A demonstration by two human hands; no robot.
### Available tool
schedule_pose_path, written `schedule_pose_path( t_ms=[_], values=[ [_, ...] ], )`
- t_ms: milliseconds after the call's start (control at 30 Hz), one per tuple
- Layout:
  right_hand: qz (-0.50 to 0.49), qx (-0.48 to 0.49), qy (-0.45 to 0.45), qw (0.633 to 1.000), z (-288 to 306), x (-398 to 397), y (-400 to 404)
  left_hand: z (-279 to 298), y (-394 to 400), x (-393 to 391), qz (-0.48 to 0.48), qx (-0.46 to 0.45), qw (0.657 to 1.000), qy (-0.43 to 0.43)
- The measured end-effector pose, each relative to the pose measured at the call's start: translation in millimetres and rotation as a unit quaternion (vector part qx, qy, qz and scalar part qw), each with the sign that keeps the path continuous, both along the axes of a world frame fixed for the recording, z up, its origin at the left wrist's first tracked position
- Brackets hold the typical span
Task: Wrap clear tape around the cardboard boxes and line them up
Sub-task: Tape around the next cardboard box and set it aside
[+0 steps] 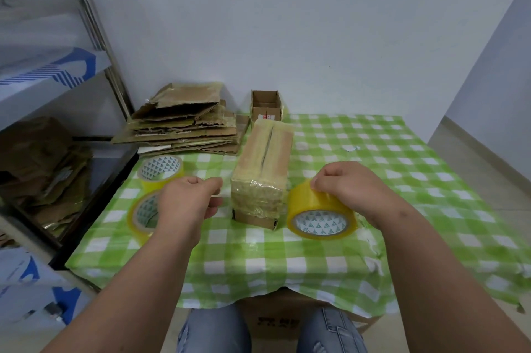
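A long cardboard box [263, 168] wrapped in wrinkled clear tape lies lengthwise in the middle of the green checked tablecloth [373, 157]. My right hand [350, 191] grips the top of a yellowish tape roll [321, 209], which stands on edge against the box's near right corner. My left hand [189, 200] hovers just left of the box's near end, thumb and fingers curled together. I cannot tell whether it pinches a strip of clear tape. A small open cardboard box [265, 102] stands behind the long one.
Two more tape rolls [159, 170] [143, 214] lie at the table's left, partly behind my left forearm. A stack of flattened cardboard [184, 123] sits at the back left. A metal shelf [43, 151] holding cardboard stands to the left. A wall runs behind.
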State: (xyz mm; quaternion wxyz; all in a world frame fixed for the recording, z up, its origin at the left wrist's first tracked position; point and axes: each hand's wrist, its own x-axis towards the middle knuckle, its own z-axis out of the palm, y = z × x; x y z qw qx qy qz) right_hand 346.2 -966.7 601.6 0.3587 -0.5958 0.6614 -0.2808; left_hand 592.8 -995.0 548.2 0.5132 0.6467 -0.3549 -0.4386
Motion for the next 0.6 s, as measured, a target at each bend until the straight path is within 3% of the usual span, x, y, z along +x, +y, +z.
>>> schedule_pose_path(
  t_ms=[167,467,600],
  values=[
    [0.014,-0.045,0.022,0.999,-2.3,12.9,0.5,6.8,1.7,-1.0,-0.072,0.056,0.996,-0.020],
    [0.032,-0.049,0.192,0.980,1.1,35.2,1.8,24.0,6.1,-3.7,-0.128,0.099,0.980,-0.119],
    [0.027,-0.078,0.209,0.974,-5.2,36.0,-0.3,19.6,7.8,-1.3,-0.131,0.024,0.981,-0.143]
  ],
)
